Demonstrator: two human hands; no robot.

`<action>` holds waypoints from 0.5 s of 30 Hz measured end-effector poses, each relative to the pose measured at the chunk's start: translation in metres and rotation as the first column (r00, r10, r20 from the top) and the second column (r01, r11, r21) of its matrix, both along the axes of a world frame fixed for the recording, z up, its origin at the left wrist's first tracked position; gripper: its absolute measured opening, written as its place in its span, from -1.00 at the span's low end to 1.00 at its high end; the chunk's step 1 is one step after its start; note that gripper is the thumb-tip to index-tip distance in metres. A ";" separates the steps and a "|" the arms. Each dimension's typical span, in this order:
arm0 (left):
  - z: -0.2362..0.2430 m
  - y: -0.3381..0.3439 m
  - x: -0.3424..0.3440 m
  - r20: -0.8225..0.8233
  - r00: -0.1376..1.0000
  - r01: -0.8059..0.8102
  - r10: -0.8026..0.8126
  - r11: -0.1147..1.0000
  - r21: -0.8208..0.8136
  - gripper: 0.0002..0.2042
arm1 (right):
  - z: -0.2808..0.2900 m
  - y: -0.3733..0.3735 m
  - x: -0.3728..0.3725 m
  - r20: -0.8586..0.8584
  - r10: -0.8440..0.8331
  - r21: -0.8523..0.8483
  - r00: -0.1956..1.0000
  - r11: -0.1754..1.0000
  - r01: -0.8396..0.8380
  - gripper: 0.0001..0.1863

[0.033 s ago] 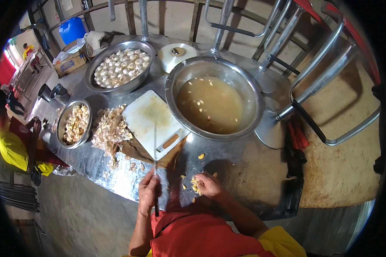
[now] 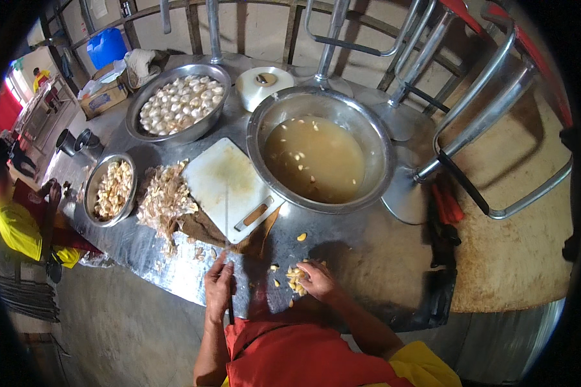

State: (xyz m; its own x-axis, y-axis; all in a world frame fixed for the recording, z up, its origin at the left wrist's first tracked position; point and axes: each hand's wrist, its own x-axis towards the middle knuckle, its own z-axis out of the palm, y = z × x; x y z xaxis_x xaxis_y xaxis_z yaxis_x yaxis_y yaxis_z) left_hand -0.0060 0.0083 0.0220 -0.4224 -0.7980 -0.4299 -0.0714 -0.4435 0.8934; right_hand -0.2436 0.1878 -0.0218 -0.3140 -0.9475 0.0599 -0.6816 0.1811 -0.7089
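Note:
My left hand (image 2: 218, 287) grips a knife (image 2: 230, 297) by its dark handle, its thin blade pointing up over the lower edge of the white cutting board (image 2: 223, 177). My right hand (image 2: 319, 282) has its fingers curled on a small pile of peeled garlic cloves (image 2: 296, 279) on the steel table (image 2: 374, 264). A heap of garlic skins (image 2: 164, 197) lies left of the board. Beyond are a basin of cloudy water (image 2: 313, 158) with cloves floating, a basin of whole garlic bulbs (image 2: 181, 103) and a bowl of cloves (image 2: 113, 190).
A round white lidded container (image 2: 255, 90), metal cups (image 2: 87, 145) and a cardboard box (image 2: 100, 100) stand on the table. Upturned stools (image 2: 452, 84) rise at back and right, beside a wooden board (image 2: 503, 271). A co-worker (image 2: 16, 219) in yellow is at the left.
My left hand has shifted slightly leftward with the knife. My right hand has moved a little rightward at the pile of cloves.

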 end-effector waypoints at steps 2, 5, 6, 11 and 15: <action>-0.016 -0.016 -0.005 0.187 0.977 -0.037 0.100 0.948 -0.316 -0.60 | 0.005 0.009 -0.015 0.231 -0.141 -0.036 0.963 0.987 0.154 -0.70; -0.057 -0.040 0.012 0.459 0.867 0.139 0.194 0.791 -0.596 -0.61 | 0.053 -0.003 -0.035 0.413 -0.244 -0.233 0.877 0.903 0.361 -0.74; -0.060 -0.045 0.014 0.492 0.841 0.134 0.224 0.795 -0.591 -0.62 | 0.076 -0.010 -0.048 0.449 -0.318 -0.188 0.835 0.880 0.436 -0.75; -0.061 -0.055 0.009 0.585 0.754 0.182 0.299 0.761 -0.623 -0.65 | 0.091 -0.064 -0.171 0.267 -0.490 -0.106 0.830 0.841 0.531 -0.66; -0.088 -0.070 0.015 0.493 0.771 0.158 0.402 0.630 -0.760 -0.73 | 0.059 -0.112 -0.274 -0.142 -0.478 0.102 0.867 0.864 0.494 -0.44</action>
State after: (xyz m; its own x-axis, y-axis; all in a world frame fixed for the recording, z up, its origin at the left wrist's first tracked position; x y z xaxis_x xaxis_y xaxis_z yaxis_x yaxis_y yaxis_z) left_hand 0.0094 -0.0622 -0.0660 -0.1864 -0.9582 0.2169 -0.6762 0.2853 0.6793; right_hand -0.5172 0.0762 0.0368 -0.7353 -0.6777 0.0075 -0.5541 0.5947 -0.5825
